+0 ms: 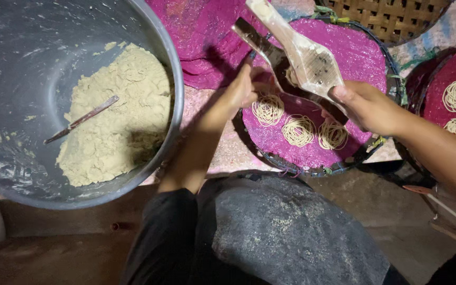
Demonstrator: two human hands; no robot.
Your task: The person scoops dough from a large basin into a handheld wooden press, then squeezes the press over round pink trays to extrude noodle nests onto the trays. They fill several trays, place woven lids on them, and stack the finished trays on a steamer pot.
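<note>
Both hands grip a wooden noodle press [296, 53] held over a round tray [368, 53] lined with magenta cloth; left hand [241, 89] is clenched on the lower handle, right hand [362, 105] is wrapped around the press's perforated end. Three noodle coils [299, 130] lie on the cloth just below the press; a second tray [439, 79] at right carries more coils. Grey tub [170, 58] at left holds pale dough [117, 116] with a spoon [80, 119] lying on it.
</note>
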